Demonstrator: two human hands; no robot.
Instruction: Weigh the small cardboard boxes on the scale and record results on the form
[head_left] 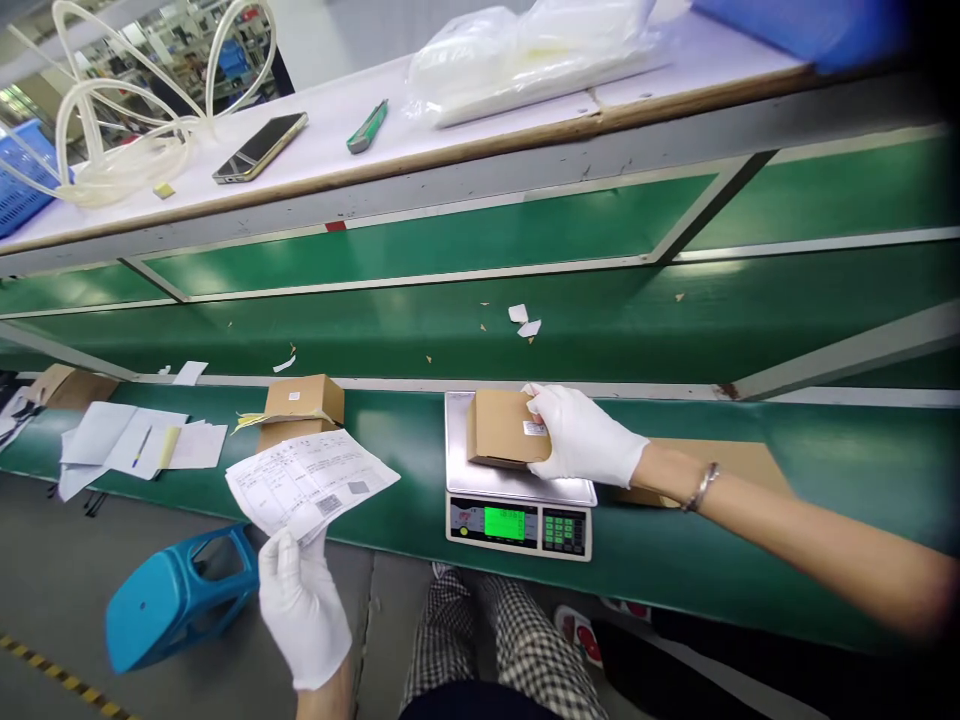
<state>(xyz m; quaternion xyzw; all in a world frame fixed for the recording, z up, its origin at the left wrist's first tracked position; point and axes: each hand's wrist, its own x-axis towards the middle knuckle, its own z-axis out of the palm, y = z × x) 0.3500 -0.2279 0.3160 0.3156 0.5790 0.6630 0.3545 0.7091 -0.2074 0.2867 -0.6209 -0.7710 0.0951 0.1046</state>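
My left hand (304,610), in a white glove, pinches the lower edge of printed papers (311,480) at the lower left. My right hand (581,435), also gloved, grips the right side of a small brown cardboard box (499,425). That box is on the metal plate of a weighing scale (491,525), whose green display is lit. Behind the papers are brown boxes (315,395) with a yellowish strip between them. A flat brown cardboard piece (720,465) lies beneath my right forearm.
An open notebook (124,437) with a pen lies at left on the green bench. Above, a shelf (322,150) holds a phone (262,147), a green cutter (367,127) and plastic bags (525,60). A blue stool (176,600) stands below.
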